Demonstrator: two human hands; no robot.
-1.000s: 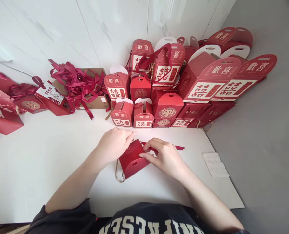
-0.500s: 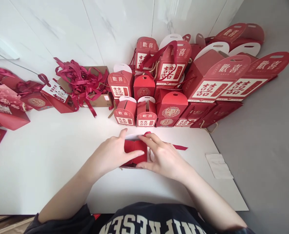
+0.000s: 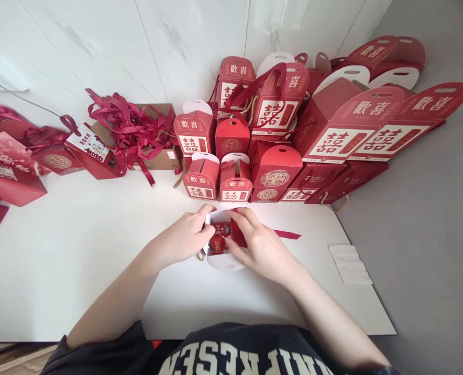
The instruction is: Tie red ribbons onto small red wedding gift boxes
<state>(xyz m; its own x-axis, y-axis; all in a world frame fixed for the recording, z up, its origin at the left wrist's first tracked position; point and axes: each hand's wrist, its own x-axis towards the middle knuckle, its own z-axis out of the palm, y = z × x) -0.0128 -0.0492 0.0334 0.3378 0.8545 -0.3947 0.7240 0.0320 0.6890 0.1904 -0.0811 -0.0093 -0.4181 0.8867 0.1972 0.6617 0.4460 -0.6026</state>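
A small gift box (image 3: 226,261), white on the inside, stands on the table in front of me with its top open. Red wrapped packets (image 3: 219,245) with gold print lie inside it. My left hand (image 3: 190,235) pinches the box's left wall, thumb on the inner side. On the right, my right hand (image 3: 260,245) has its fingers curled over the box's red side flap, and its slightly blurred thumb reaches toward the packets. The back of the right hand hides part of that side.
Red gift boxes (image 3: 276,169) are stacked behind, up to the grey wall. A cardboard box (image 3: 169,162) of dark red ribbons (image 3: 125,125) stands back left, beside more red boxes (image 3: 61,156). A ribbon strip (image 3: 288,235) and a white tissue (image 3: 350,264) lie to the right.
The red side flaps that covered the top have been opened, exposing the packets. My left hand has moved from over the top to the left wall; the white front flap now leans toward me.
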